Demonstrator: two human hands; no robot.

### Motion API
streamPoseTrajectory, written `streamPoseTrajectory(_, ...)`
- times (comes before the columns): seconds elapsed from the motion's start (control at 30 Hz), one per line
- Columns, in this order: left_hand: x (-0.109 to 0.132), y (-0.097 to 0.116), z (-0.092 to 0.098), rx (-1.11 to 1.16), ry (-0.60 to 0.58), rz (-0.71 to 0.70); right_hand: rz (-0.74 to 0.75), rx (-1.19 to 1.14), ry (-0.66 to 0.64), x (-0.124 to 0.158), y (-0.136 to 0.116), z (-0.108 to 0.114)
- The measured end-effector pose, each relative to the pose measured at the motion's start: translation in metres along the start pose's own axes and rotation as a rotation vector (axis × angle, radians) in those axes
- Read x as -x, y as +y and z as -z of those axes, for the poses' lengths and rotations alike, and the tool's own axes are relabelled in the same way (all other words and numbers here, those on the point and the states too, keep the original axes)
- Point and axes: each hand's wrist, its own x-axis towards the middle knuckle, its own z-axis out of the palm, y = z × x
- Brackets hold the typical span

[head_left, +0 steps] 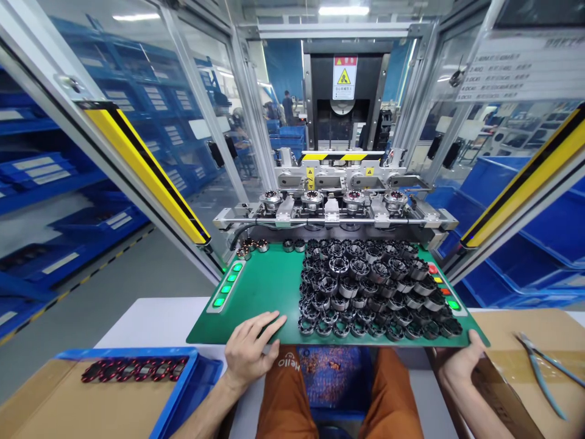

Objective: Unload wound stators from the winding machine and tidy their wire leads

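My left hand (251, 350) rests at the front edge of the green work plate (269, 286), fingers spread over its surface with nothing in them. At the plate's front right corner, my right hand (461, 360) holds the edge, thumb on top; its other fingers are hidden beneath. Many black ring-shaped motor stator cores (359, 289) stand in rows and partly stacked on the plate's right half, between my hands. A few copper-wound stators (244, 250) sit at its rear left corner. Behind the plate, a machine fixture (331, 210) carries several stators (354, 200) in a row.
Green lit buttons (223, 292) flank the plate at left; red, yellow and green ones (443, 289) at right. Yellow-black posts (146, 174) rise on both sides. A blue tray (187, 390) with wound stators stands lower left; pliers (539, 372) lie on cardboard lower right.
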Motion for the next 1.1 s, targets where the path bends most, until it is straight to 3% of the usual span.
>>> streamPoseTrajectory(0.57,0.0022,-0.0005,-0.0011,-0.002,-0.001,0.02,0.012,0.034,-0.032,-0.0018,0.0013,0.0018)
streamPoseTrajectory(0.73,0.0012,0.0004,-0.0004,0.001,0.011,0.02,0.035,0.005,0.01,-0.0031,0.0029,0.003)
streamPoseTrajectory(1.1,0.0006,0.0025,0.0004,0.014,-0.017,0.028,-0.022,0.011,0.012,-0.0005,-0.0006,0.0003)
